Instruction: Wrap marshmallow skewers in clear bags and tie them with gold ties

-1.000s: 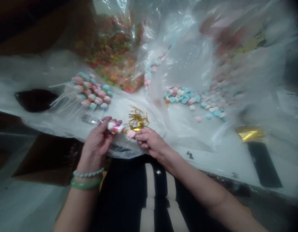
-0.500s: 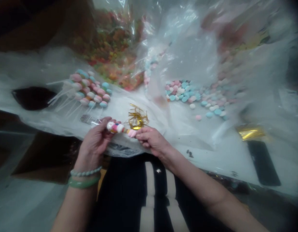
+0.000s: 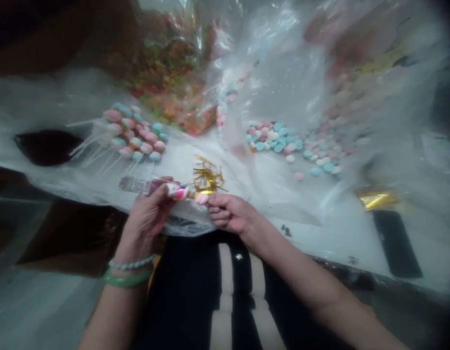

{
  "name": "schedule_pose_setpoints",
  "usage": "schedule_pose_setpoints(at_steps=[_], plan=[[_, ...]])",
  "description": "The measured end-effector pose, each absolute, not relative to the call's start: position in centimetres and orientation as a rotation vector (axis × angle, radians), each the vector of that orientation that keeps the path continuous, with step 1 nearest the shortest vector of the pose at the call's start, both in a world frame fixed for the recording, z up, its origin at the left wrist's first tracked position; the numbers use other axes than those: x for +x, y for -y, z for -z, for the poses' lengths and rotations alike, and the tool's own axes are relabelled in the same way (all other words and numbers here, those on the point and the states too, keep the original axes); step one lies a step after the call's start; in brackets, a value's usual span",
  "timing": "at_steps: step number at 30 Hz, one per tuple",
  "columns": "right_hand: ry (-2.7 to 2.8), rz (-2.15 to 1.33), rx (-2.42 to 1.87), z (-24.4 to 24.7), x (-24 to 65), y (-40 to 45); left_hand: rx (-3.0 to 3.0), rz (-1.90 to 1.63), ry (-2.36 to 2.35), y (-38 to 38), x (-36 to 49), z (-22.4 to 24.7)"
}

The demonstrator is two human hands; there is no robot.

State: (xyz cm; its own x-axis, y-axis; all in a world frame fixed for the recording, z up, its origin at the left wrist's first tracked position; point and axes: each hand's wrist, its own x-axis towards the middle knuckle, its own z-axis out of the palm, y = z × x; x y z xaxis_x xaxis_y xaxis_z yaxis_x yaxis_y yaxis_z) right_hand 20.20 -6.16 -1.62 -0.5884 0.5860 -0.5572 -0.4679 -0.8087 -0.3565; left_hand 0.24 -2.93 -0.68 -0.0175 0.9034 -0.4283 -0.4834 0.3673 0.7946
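Between my two hands lies a candy skewer (image 3: 180, 192) of white, pink and orange pieces, held roughly level above the white plastic sheet. My left hand (image 3: 150, 206), with a beaded bracelet and a green bangle at the wrist, grips the white end between thumb and fingers. At the pale pink end, my right hand (image 3: 230, 211) pinches with curled fingers; a stick inside them is hidden. Gold twist ties (image 3: 207, 176) lie in a loose bunch just beyond the skewer. A pile of finished-looking marshmallow skewers (image 3: 135, 133) on white sticks rests to the far left.
Loose pastel marshmallows (image 3: 274, 137) spill from a clear plastic bag (image 3: 283, 87). Another bag holds orange and green gummy candies (image 3: 173, 82). To the right are a gold foil piece (image 3: 378, 198) and a dark phone-like slab (image 3: 397, 243). An open cardboard box (image 3: 69, 238) stands below left.
The skewer and both hands have shifted slightly right. My left thumb now lies further over the white end, and a pink and blue part of the skewer shows more clearly.
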Motion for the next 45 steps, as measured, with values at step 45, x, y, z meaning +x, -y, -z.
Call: schedule_pose_setpoints(at_steps=[45], plan=[[0.694, -1.753, -1.236, 1.5, 19.0, 6.6, 0.177, -1.222, -1.235, 2.2, 2.0, -0.1]])
